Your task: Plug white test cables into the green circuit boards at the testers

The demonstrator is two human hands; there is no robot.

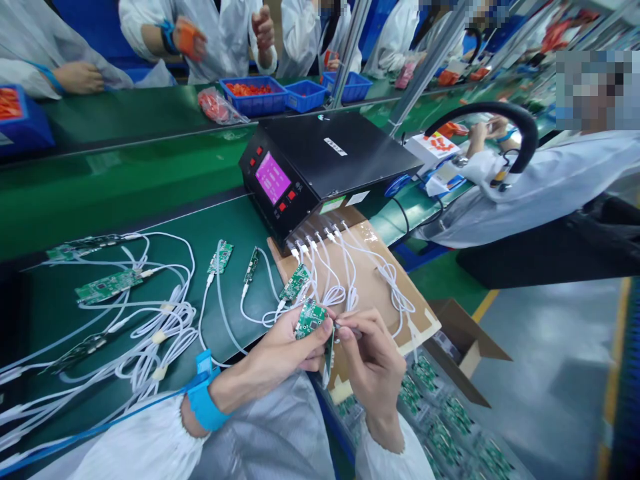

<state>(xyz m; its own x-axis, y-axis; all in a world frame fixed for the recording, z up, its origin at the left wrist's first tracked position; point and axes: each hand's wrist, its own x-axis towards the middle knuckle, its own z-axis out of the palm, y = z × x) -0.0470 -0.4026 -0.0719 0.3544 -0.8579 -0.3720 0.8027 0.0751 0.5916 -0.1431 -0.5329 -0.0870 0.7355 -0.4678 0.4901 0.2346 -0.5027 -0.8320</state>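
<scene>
My left hand (287, 347) is closed on a small green circuit board (310, 318), held up over the table's near edge. My right hand (373, 357) is pinched on a thin white cable plug (345, 328) right beside that board's edge. A second board (329, 353) hangs edge-on between the two hands; which hand holds it I cannot tell. White cables (345, 267) run from the hands back to the black tester box (320, 167) with a pink screen. A blue wrist strap (205, 400) is on my left wrist.
Several green boards (107, 285) on white cables (150, 333) lie on the green mat at the left. A tray of boards (450, 427) and an open cardboard box (465, 347) sit low right. Other people in white coats work at the far bench with blue bins (255, 93). A person sits right.
</scene>
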